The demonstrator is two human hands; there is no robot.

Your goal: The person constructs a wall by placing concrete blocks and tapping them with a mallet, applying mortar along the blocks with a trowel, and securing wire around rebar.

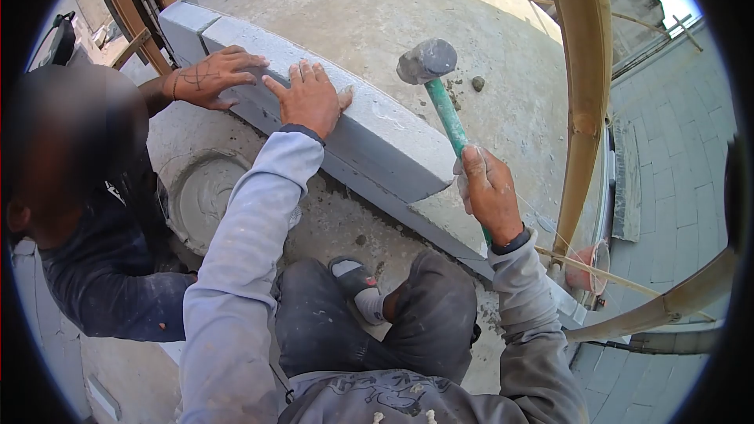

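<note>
My right hand (488,192) is wrapped around the green handle of a mallet (446,114), whose grey head is raised above the end of a light grey block (377,126). My left hand (308,98) lies on the block's top edge with its fingers stretched out. A co-worker's hand (210,78) rests on the same row of blocks, just left of mine. The long block sits on a lower course of blocks (345,169), which extends past it toward the lower right.
A bucket of grey mortar (206,196) stands between the co-worker (102,228) and the wall. Bamboo poles (585,94) rise on the right, near a reddish bucket (587,267). A small stone (477,83) lies on the concrete floor (314,0) beyond the wall.
</note>
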